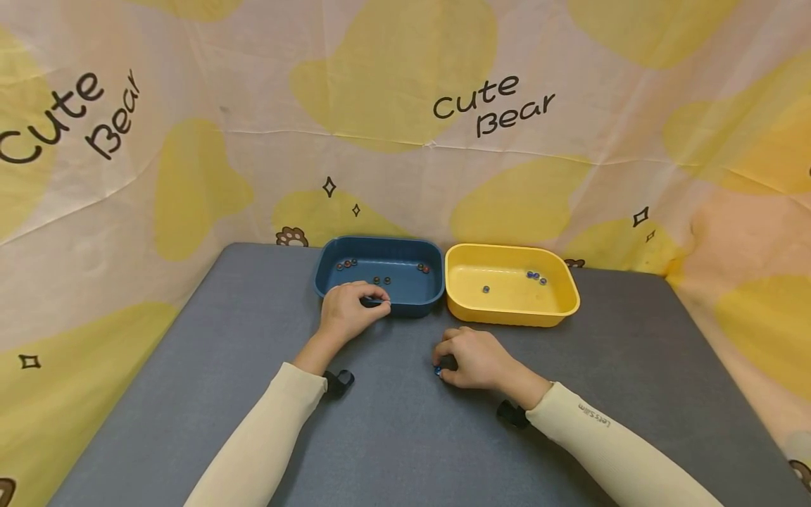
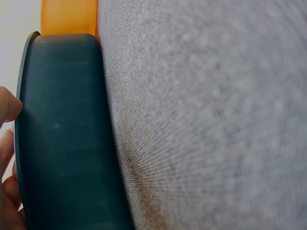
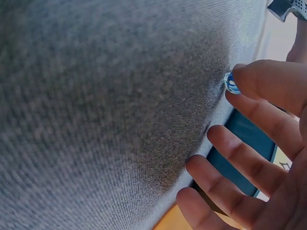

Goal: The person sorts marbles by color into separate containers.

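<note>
My left hand point(image 1: 348, 308) reaches over the near rim of the blue tray point(image 1: 415, 309), thumb and index fingertips close together. In the left wrist view a fingertip point(image 2: 10, 105) is right at the tray's rim; I cannot tell whether a marble is between the fingers. Several dark and reddish marbles point(image 1: 347, 264) lie inside this tray. My right hand point(image 1: 475, 358) is low over the grey table in front of the yellow tray point(image 1: 507, 316), pinching a blue-and-clear glass marble point(image 3: 231, 83) between thumb and index finger. Its other fingers are spread and loosely bent.
The trays stand side by side at the table's point(image 1: 393, 436) back edge. Several blue marbles point(image 1: 536, 276) lie in the yellow tray. A printed cloth point(image 1: 393, 91) hangs behind and along the sides. Black straps point(image 1: 512, 414) show at both wrists.
</note>
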The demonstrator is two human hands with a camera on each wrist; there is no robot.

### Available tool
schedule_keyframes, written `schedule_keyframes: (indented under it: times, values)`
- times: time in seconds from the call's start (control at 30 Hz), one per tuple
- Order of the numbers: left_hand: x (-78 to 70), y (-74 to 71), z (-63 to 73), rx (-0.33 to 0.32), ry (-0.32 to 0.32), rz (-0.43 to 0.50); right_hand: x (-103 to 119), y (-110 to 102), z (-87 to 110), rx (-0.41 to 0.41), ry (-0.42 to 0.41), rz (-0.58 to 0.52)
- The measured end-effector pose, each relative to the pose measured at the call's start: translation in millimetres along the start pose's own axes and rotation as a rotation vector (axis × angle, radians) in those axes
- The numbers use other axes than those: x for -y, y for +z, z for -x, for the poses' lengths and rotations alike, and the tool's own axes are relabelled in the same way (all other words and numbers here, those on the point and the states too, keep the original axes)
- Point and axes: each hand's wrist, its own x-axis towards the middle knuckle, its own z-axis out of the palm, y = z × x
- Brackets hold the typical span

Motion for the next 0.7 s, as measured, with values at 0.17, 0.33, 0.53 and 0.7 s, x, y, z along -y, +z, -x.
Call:
schedule_keyframes:
  times: [0.17,0.33,0.53,0.7]
  values:
    - [-0.2,0.9,-0.5,0.0,-0.002,0.003,0.7,-1.6,-1.2,-0.004,-0.003,0.003]
    - [0.8,2.1,-1.0,-0.009,0.006,0.004,0.8,-5.0,-1.6,-0.022,-0.003,0.015]
    - [1.1,2.3,-0.9,-0.011,0.006,0.008,0.0,-15.6,-0.7,-0.061,-0.012,0.016]
    - [1.2,2.0,-0.9,-0.007,-0.001,0.01,-3.3,-25.7,-0.9,-0.095,-0.018,0.021]
